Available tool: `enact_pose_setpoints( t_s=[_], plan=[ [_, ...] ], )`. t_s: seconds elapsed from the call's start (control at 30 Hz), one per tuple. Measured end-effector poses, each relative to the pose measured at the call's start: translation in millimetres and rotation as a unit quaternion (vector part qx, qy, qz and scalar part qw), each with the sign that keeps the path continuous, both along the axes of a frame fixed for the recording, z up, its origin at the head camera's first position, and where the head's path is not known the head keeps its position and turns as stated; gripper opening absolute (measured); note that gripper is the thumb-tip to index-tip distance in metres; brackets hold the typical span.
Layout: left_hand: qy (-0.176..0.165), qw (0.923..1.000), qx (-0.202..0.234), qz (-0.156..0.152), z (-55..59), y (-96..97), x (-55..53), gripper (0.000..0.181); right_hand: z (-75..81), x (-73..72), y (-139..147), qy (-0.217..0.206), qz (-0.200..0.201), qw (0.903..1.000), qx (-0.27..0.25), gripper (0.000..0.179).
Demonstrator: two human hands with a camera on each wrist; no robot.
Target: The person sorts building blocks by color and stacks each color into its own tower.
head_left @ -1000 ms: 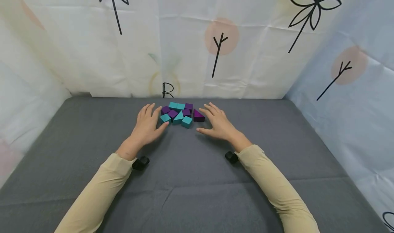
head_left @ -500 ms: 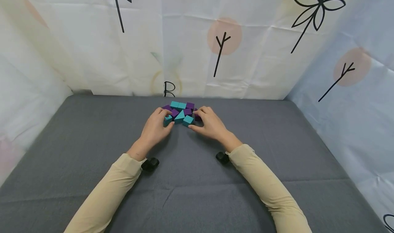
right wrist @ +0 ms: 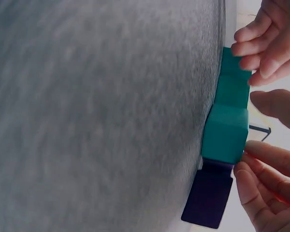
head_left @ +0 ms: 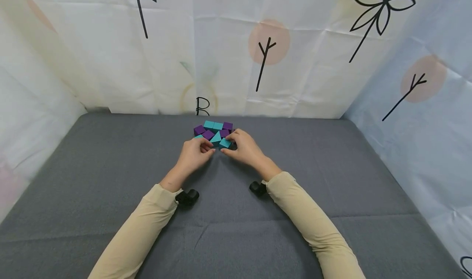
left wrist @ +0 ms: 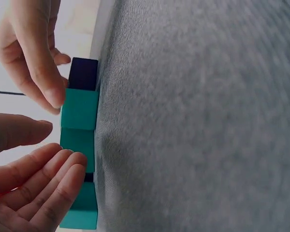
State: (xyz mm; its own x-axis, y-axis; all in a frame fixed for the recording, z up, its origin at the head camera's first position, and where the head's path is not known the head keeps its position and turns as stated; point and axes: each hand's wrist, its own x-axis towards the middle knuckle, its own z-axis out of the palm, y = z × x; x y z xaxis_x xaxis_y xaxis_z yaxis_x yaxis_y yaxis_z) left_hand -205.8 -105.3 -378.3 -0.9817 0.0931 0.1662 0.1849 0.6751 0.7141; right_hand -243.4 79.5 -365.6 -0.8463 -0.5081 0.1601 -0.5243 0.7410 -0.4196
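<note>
Several teal and purple blocks sit in a tight cluster far back on the grey surface. My left hand (head_left: 192, 154) hovers over the front left of it, fingers bent, thumb apart, nothing held; it hides most of a teal block (head_left: 199, 136). At the front right, my right hand (head_left: 246, 148) is over a teal cube (head_left: 225, 143), thumb and fingers apart around its top. Between the hands stands a teal triangular block (head_left: 216, 139). A dark purple block (right wrist: 208, 200) beside the cube shows in the right wrist view, mostly covered by my right hand in the head view.
Behind the front blocks lie purple cubes (head_left: 199, 130) and two teal blocks (head_left: 213, 125). The grey cloth surface (head_left: 228, 238) ends at a patterned white curtain (head_left: 228, 49) just beyond the cluster. Curtains also rise at both sides.
Both hands have moved inward over the front of the cluster, and their fingers have bent more. The right hand now covers the purple triangular block. The blocks look unmoved.
</note>
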Motion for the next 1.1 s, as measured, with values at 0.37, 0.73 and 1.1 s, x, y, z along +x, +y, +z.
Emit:
enact_pose_setpoints(
  t_s=[0.37,0.73,1.1],
  plan=[
    [-0.043,0.9991,0.000,0.000,-2.3,5.5,0.9,0.026,-1.2,-0.7,-11,-0.037,-0.048,0.9982,0.005,0.039],
    [-0.076,0.9969,0.010,-0.018,-3.2,5.5,-2.9,0.030,-3.1,2.7,-6,-0.028,-0.020,0.9993,-0.013,0.043],
    [-0.102,0.9936,0.043,-0.023,-6.5,5.8,-4.5,0.038,-4.4,9.8,-3,-0.090,-0.009,0.9927,-0.081,0.037]
  ],
)
